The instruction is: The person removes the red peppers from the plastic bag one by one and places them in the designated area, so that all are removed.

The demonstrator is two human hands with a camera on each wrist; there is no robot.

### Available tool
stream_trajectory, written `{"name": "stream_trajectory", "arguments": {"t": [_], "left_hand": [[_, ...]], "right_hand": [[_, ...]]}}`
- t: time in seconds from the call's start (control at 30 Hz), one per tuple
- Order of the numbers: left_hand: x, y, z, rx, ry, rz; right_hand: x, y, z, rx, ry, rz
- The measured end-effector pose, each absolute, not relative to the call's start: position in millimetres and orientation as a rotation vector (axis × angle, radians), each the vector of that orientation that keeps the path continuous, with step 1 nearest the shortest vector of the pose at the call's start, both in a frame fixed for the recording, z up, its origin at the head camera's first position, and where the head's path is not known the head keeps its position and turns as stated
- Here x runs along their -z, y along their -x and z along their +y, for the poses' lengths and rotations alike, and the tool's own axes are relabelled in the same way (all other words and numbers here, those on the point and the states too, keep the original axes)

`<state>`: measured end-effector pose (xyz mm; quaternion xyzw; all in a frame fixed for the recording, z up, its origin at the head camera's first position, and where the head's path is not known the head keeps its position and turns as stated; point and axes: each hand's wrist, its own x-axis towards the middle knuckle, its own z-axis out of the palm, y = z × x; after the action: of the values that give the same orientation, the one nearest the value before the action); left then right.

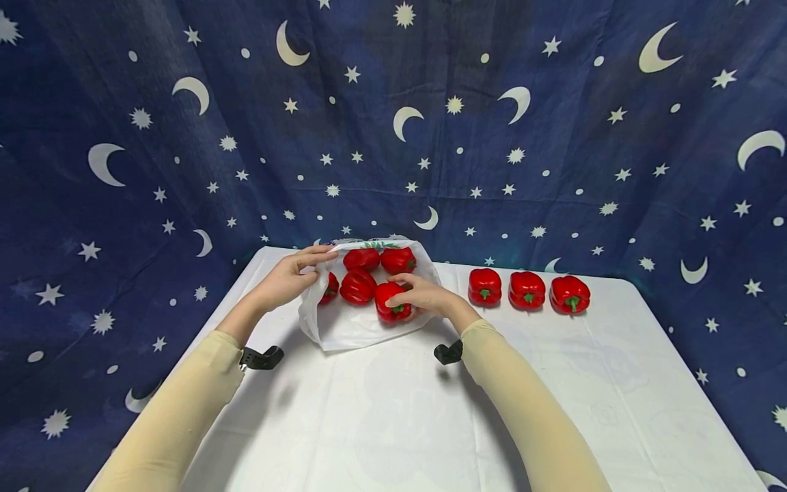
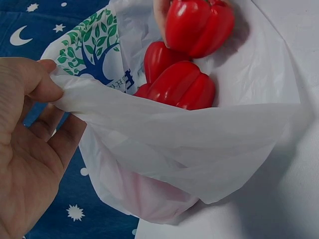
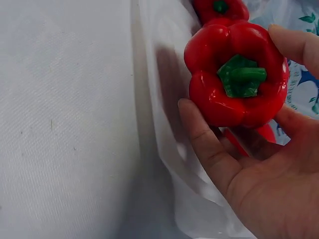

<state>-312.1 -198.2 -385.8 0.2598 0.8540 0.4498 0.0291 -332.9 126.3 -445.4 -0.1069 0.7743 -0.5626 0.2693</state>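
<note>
A white plastic bag (image 1: 359, 333) lies with its mouth held wide at the far left of the table. At its left edge, my left hand (image 1: 287, 279) pinches the rim between thumb and fingers. Inside the mouth, my right hand (image 1: 430, 296) grips a red bell pepper (image 3: 241, 74), its green stem facing the right wrist camera. Several more peppers lie in the bag: one at the back left (image 1: 361, 260), one at the back right (image 1: 398, 260), one in the middle (image 1: 358, 287) and one partly hidden by the left wall (image 1: 330, 288).
Right of the bag, three red bell peppers stand in a row: a left one (image 1: 484, 285), a middle one (image 1: 526, 290) and a right one (image 1: 569, 295). They are on a white-covered table (image 1: 381, 424). A dark blue curtain (image 1: 369, 137) with moons and stars hangs behind.
</note>
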Motion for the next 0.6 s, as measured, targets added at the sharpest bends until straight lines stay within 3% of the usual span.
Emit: {"name": "stream_trajectory", "arguments": {"t": [0.6], "left_hand": [[384, 310, -197, -1.433, -0.780, 2.598]], "right_hand": [[408, 309, 175, 1.530, 0.413, 2.048]]}}
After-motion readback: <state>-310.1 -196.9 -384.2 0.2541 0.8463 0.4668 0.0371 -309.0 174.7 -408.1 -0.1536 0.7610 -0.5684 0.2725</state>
